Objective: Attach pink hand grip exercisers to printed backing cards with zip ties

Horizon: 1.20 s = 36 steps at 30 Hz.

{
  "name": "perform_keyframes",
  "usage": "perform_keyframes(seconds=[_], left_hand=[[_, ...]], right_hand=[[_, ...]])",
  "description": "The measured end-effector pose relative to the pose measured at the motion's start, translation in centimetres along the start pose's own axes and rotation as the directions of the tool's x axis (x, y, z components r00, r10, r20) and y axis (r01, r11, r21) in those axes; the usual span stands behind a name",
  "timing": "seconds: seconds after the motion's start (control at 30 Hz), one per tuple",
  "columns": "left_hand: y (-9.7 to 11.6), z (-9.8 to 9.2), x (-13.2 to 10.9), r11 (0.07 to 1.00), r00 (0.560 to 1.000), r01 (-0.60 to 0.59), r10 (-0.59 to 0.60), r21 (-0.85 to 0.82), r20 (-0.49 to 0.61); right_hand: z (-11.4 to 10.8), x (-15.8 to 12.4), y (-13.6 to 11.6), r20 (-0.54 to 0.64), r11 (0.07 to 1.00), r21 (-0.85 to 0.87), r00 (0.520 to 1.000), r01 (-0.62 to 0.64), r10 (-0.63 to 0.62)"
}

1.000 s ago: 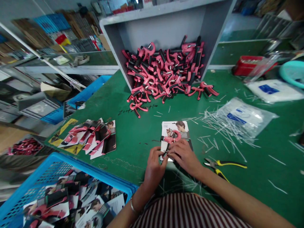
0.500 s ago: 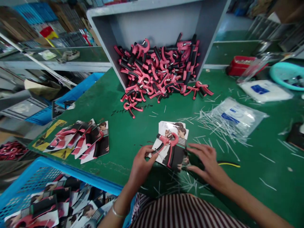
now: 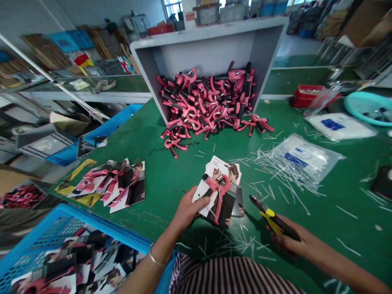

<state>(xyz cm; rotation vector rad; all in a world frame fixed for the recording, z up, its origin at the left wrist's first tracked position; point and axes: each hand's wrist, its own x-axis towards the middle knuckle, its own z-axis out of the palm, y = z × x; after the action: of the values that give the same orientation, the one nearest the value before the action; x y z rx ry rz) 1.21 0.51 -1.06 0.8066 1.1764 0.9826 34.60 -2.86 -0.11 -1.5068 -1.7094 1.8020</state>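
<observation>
My left hand (image 3: 191, 207) grips a printed card (image 3: 228, 204) with a pink and black hand grip exerciser (image 3: 219, 190) lying on it. The thumb presses on the card's left side, near a thin white cable tie crossing the exerciser's handle. Under this card lie further cards, partly hidden. To the right, my right hand (image 3: 290, 239) is closed around yellow and black cutting pliers (image 3: 272, 218). Their jaws point up and left towards the card, apart from it.
A grey bin (image 3: 202, 45) tipped on its side spills many exercisers. Loose cable ties (image 3: 275, 167) and a plastic bag of ties (image 3: 306, 157) lie to the right. Carded exercisers (image 3: 112, 181) overlap at left, above a blue basket (image 3: 58, 216) of more. A turquoise basin (image 3: 352, 102) stands far right.
My right hand has left the card's right edge and picked up the pliers from the table. The left hand now holds the card tilted. The view has shifted upward.
</observation>
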Motion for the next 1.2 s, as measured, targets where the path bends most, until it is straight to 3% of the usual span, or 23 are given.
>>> perform_keyframes(seconds=[0.07,0.13,0.23,0.3,0.57,0.73,0.8,0.87,0.93,1.0,1.1,1.13,1.2], left_hand=[[0.5,0.0,-0.8,0.998,1.0,-0.023,0.022,0.053,0.012],[1.0,0.0,-1.5,0.995,0.999,-0.033,0.029,0.098,0.038],[1.5,0.0,-2.2,0.991,0.996,-0.044,0.034,0.127,0.078],[1.6,-0.1,-2.4,0.99,0.994,-0.058,0.046,0.128,0.099],[1.6,-0.3,-2.5,0.988,0.987,-0.066,0.044,0.142,0.156],[1.5,-0.5,-2.1,0.991,0.991,-0.047,0.031,0.124,0.128],[1.3,-0.4,-1.7,0.996,0.997,0.002,-0.009,0.092,0.077],[1.2,-0.3,-1.3,0.997,0.997,0.07,-0.071,0.04,0.019],[1.1,0.1,-0.9,0.996,0.996,0.078,-0.08,-0.051,-0.04],[1.2,0.7,-0.6,0.986,0.995,-0.003,-0.015,-0.169,-0.101],[1.4,1.8,-0.3,0.936,0.981,-0.125,0.066,-0.328,-0.185],[1.5,2.1,-0.3,0.919,0.978,-0.144,0.074,-0.367,-0.197],[1.5,2.8,-0.2,0.887,0.976,-0.16,0.078,-0.433,-0.202]], right_hand=[[1.4,0.7,-2.1,0.211,0.981,0.195,0.977,-0.026,-0.016],[2.3,1.5,-3.5,0.384,0.95,0.306,0.921,-0.06,-0.065],[2.7,2.4,-4.5,0.513,0.92,0.381,0.849,-0.094,-0.126],[2.7,2.6,-4.7,0.539,0.906,0.408,0.831,-0.115,-0.137],[3.2,2.8,-4.1,0.513,0.839,0.512,0.848,-0.181,-0.13],[4.2,3.7,-2.5,0.509,0.788,0.541,0.86,-0.293,-0.029],[4.6,3.8,-2.8,0.423,0.887,0.431,0.905,-0.166,-0.037],[4.8,3.6,-3.9,0.287,0.971,0.205,0.941,0.123,-0.179],[4.9,3.3,-5.3,0.225,0.933,-0.011,0.91,0.361,-0.349],[5.1,3.2,-6.4,0.23,0.909,-0.056,0.891,0.413,-0.39],[6.3,3.5,-6.8,0.358,0.955,0.221,0.894,0.199,-0.269],[6.9,3.8,-6.5,0.424,0.929,0.362,0.874,0.078,-0.238],[8.3,4.5,-5.8,0.531,0.792,0.593,0.81,-0.144,-0.25]])
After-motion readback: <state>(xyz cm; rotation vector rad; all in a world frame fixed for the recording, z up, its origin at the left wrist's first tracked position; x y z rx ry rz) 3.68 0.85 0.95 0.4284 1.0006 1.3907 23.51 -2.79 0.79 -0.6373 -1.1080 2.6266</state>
